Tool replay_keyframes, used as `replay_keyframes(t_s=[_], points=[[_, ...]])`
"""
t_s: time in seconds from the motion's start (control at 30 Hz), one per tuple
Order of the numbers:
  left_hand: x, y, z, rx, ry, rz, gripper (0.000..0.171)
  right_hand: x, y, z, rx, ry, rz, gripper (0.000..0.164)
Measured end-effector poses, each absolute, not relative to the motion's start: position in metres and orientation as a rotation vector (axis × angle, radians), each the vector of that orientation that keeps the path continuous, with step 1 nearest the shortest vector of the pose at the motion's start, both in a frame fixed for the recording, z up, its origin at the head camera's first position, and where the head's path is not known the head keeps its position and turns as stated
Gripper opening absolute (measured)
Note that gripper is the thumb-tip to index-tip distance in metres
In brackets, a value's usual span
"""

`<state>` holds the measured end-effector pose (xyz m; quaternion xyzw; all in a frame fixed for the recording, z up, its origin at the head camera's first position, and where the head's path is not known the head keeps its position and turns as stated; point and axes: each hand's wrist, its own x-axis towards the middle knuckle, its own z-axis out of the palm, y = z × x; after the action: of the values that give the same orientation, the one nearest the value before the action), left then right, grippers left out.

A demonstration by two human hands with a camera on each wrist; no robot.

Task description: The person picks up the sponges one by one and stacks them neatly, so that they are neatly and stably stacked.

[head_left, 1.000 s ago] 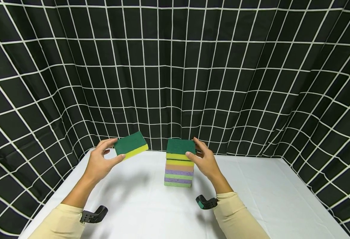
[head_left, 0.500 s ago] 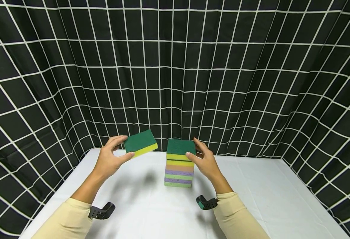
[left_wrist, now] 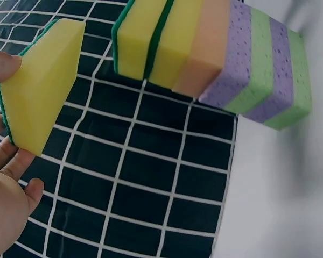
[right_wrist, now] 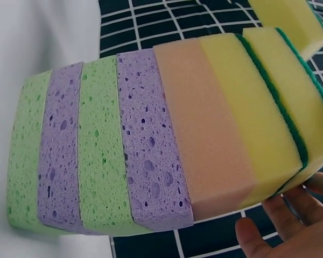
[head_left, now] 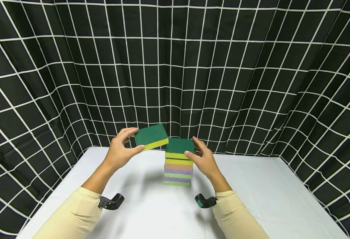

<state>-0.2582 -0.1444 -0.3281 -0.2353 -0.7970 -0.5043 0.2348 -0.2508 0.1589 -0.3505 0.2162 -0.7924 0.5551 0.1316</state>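
My left hand (head_left: 119,155) pinches a green-and-yellow scrub sponge (head_left: 151,135) between thumb and fingers. It is held tilted in the air, just left of a sponge stack (head_left: 177,174), its right end close to the top layer. The left wrist view shows its yellow underside (left_wrist: 43,86) apart from the stack. At the stack's top, my right hand (head_left: 206,161) grips another green-and-yellow scrub sponge (head_left: 179,146) by its right end. Below that lie a yellow sponge with a green pad (right_wrist: 242,102), an orange sponge (right_wrist: 204,129), and purple and light green porous ones.
The stack stands upright on a white-covered table (head_left: 240,186). A black curtain with a white grid (head_left: 175,83) surrounds the table at the back and sides. A black strap device (head_left: 112,201) sits at the left wrist, another black strap device (head_left: 205,201) at the right.
My left hand has carried its sponge rightward and slightly up, closer to the stack. The right hand has stayed at the top sponge, and the stack stands as before.
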Motion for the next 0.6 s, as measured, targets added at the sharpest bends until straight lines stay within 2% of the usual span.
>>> replay_keyframes(t_s=[0.6], points=[[-0.281, -0.107, -0.309, -0.844, -2.197, -1.553, 0.060, -0.250, 0.160, -0.346, 0.610, -2.331, 1.585, 0.067]])
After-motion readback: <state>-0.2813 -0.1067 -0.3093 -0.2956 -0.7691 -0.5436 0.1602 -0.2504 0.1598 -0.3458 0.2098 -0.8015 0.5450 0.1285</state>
